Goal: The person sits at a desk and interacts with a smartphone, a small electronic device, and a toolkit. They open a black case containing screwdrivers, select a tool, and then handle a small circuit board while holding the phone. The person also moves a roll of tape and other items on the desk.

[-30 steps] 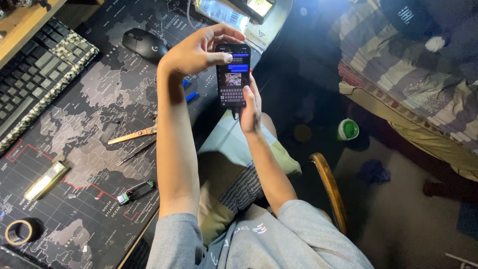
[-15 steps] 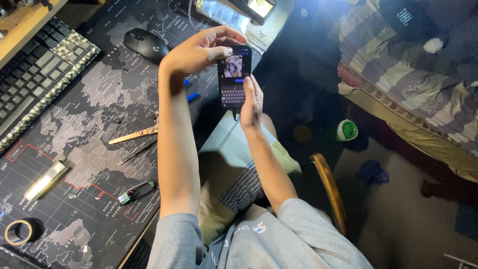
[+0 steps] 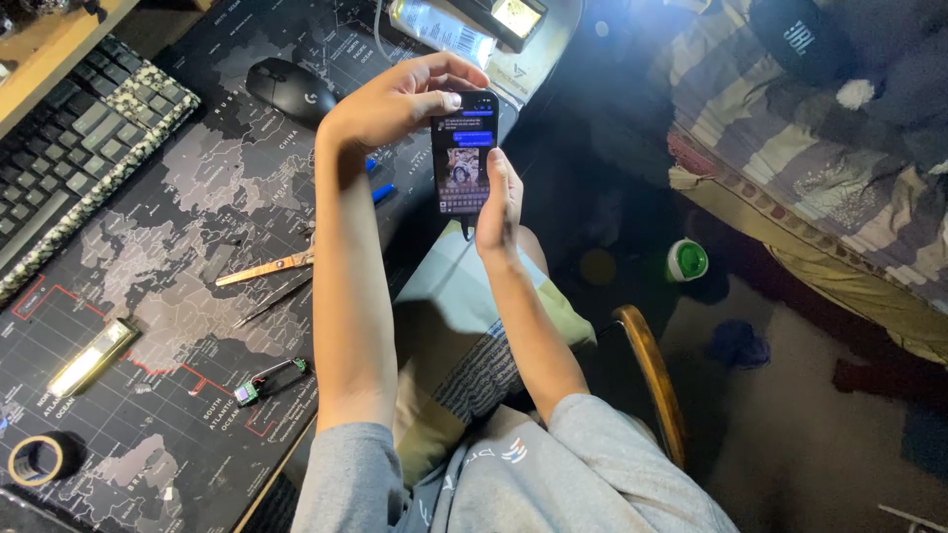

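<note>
Head view: both hands grip the smartphone (image 3: pixel 463 153), left hand (image 3: pixel 400 99) at 10 o'clock, right hand (image 3: pixel 499 207) at 5; the chat screen has scrolled, so browsing continues.

One phone (image 3: pixel 462 153); one mouse (image 3: pixel 289 89); one keyboard (image 3: pixel 74 148); one tape roll (image 3: pixel 38 460).

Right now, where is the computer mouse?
In the head view, the black mouse sits on the dark map-printed desk mat, upper left, between the keyboard and the left hand holding the phone.
</note>
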